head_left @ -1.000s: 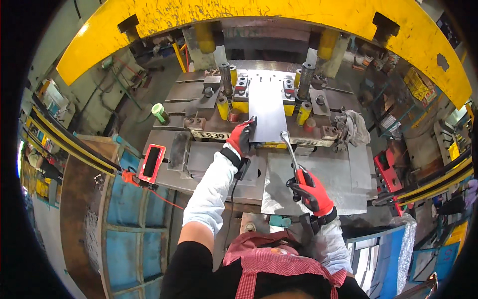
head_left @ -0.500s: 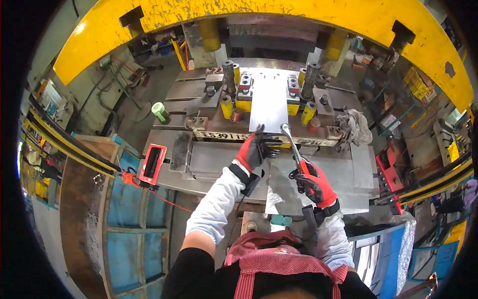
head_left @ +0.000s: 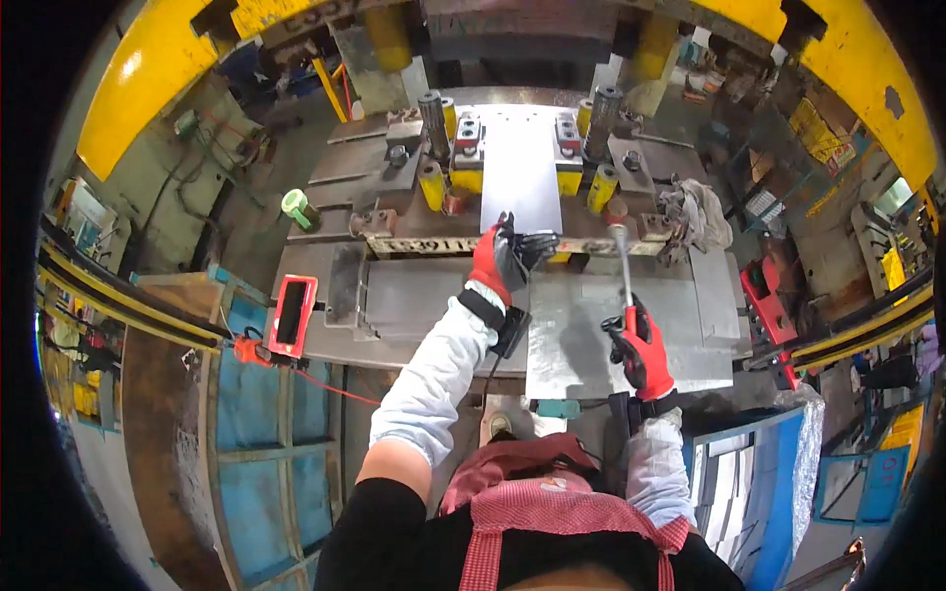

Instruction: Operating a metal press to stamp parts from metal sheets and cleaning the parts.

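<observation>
Metal sheet (head_left: 522,182) now farther into the die (head_left: 414,225); placement seems nearly done. Right hand (head_left: 644,357) grips the rod tool (head_left: 626,276), tip swung right, off the sheet. Left hand (head_left: 501,261) loosely open, empty, by near edge

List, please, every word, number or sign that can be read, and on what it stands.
I leave wording uncopied, giving only its place.
Die's front edge: dark characters, readable, beside the left hand.
Blue panel, right: small marking, unclear.
Upper press bar: characters, blurred.
Yellow-red label, right: too small.
</observation>
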`<state>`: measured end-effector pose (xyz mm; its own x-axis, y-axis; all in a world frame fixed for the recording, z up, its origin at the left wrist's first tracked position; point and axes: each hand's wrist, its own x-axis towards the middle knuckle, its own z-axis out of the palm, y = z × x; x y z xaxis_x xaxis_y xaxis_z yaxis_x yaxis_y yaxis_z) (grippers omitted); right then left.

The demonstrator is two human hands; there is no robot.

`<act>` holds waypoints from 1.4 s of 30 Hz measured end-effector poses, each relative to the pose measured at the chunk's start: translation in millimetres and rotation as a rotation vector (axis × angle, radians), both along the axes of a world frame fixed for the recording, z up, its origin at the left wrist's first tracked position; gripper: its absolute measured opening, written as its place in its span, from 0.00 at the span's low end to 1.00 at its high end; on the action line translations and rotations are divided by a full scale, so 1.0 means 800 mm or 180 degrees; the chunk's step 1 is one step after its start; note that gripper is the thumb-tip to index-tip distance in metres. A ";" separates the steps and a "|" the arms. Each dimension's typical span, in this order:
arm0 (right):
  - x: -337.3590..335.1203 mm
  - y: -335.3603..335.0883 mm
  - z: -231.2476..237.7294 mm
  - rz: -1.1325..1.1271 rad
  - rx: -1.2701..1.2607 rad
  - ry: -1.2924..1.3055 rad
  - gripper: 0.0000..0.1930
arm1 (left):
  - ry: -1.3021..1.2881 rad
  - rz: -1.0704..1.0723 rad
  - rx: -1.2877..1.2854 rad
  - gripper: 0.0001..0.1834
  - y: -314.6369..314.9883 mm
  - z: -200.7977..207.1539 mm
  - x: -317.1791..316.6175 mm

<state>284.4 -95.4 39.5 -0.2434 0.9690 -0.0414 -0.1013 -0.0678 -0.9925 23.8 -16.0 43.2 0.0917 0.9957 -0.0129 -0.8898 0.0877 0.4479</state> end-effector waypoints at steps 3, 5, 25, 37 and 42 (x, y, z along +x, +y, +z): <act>0.052 0.008 -0.086 -0.0814 -0.0293 0.0251 0.27 | 0.0435 0.0328 -0.0137 0.21 0.017 -0.025 -0.009; 0.090 0.018 -0.135 -0.1219 -0.0244 -0.0183 0.19 | 0.0210 0.0476 -0.0525 0.18 0.019 -0.015 0.003; 0.132 0.020 -0.190 -0.1110 -0.0221 0.1450 0.22 | 0.0691 0.0810 0.0319 0.14 0.045 -0.041 -0.006; 0.120 0.018 -0.179 -0.1504 -0.0317 0.1468 0.21 | 0.0536 0.0765 -0.0009 0.17 0.022 -0.014 0.005; 0.126 0.026 -0.197 -0.1404 -0.0252 0.1296 0.18 | 0.0394 0.0584 -0.0095 0.17 0.025 -0.016 0.000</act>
